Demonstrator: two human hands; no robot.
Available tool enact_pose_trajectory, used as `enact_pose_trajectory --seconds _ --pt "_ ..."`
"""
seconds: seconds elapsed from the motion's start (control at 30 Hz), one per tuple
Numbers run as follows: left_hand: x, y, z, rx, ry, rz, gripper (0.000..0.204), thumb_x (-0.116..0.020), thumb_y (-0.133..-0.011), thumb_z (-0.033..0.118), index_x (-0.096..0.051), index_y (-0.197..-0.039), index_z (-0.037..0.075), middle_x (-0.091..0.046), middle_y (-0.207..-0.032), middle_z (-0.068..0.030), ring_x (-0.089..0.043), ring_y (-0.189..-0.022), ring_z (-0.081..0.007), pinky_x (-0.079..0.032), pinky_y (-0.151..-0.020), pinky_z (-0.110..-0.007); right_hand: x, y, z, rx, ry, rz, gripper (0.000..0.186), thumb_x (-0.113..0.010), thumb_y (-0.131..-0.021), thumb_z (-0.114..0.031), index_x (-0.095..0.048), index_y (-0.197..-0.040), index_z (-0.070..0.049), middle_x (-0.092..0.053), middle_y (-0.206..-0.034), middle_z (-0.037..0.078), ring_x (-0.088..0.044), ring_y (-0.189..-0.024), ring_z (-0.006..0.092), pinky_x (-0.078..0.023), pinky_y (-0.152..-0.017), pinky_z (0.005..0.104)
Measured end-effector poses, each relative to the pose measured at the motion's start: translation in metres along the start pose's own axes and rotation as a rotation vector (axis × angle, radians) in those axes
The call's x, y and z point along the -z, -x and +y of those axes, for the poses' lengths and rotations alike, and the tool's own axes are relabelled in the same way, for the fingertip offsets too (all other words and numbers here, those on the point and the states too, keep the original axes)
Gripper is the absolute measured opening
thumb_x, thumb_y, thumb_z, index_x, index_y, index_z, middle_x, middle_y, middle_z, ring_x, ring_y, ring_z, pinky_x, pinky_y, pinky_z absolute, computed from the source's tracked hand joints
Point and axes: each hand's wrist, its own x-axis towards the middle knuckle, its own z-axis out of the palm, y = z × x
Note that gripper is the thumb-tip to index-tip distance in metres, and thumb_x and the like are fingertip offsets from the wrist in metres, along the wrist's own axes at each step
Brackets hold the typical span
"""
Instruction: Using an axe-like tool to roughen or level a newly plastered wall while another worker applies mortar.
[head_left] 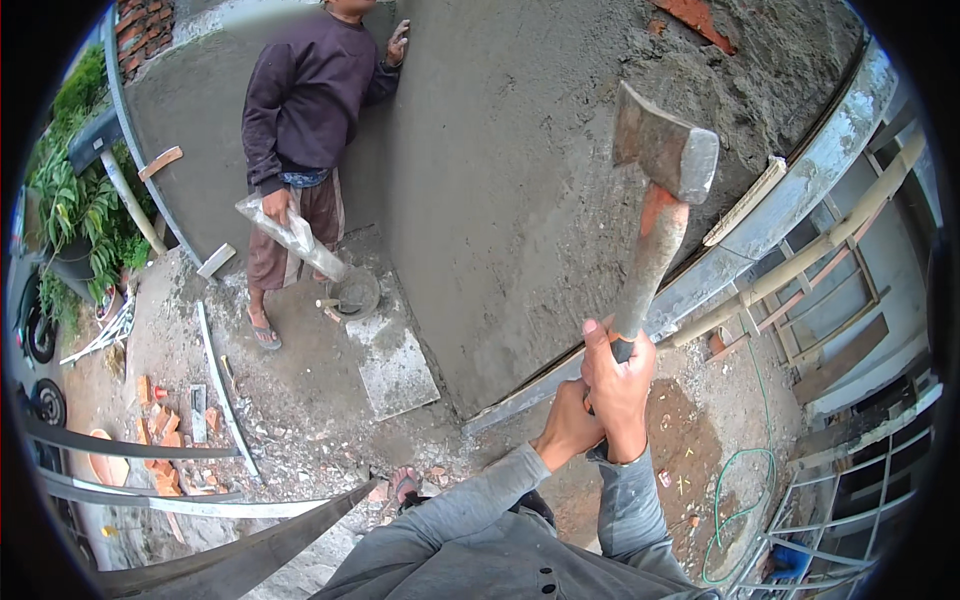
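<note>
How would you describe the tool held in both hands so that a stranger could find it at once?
Start at the big grey plastered wall. In front of its right part, two hands, left and right, grip a long handle that rises to a blocky grey metal head: a sledgehammer. Unlike the co-worker's flat trowel, it is thick, with reddish paint below the head.

Sledgehammer (662, 160) before plastered wall (500, 200); co-worker (305, 120) left beside wall; hose (740, 500) lower right

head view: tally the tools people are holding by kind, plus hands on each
sledgehammer: 1, gripped by the left hand and right hand together
plastering float: 1, held in one hand of the co-worker
Total: 2 tools, 3 hands holding them
</note>
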Motion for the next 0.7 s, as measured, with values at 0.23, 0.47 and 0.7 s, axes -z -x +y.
enact_pose_trajectory --seconds 0.23,0.47,0.7 --pt "-0.008 -0.021 -0.003 -0.004 0.11 0.061 0.025 -0.071 -0.076 0.018 -0.063 -0.076 -0.006 -0.067 -0.069 -0.0155 -0.067 -0.067 -0.0192 -0.046 -0.054 -0.036 -0.007 -0.035 0.013 0.191 0.273 0.069 0.028 -0.06 -0.092 -0.014 -0.047 -0.069 -0.005 -0.04 -0.056 -0.005 -0.036 -0.052 0.0051 -0.031 -0.047 0.0274" --pt "-0.015 0.074 -0.089 0.433 0.251 0.171 0.027 -0.07 -0.081 0.019 -0.065 -0.086 -0.007 -0.07 -0.08 -0.0121 -0.064 -0.079 -0.0151 -0.047 -0.064 -0.035 -0.034 0.022 0.124 -0.215 0.314 -0.369 0.026 -0.063 -0.084 -0.021 -0.054 -0.081 0.003 -0.048 -0.06 0.012 -0.049 -0.057 0.022 -0.042 -0.057 0.0388" --pt "0.004 0.087 -0.072 0.556 0.214 0.106 0.028 -0.068 -0.083 0.021 -0.063 -0.095 -0.004 -0.07 -0.09 -0.0121 -0.065 -0.087 -0.0164 -0.048 -0.068 -0.034 -0.041 0.034 0.128 -0.512 0.073 -0.368 0.022 -0.063 -0.085 -0.018 -0.05 -0.077 -0.003 -0.048 -0.058 0.001 -0.046 -0.054 0.0101 -0.038 -0.05 0.032"
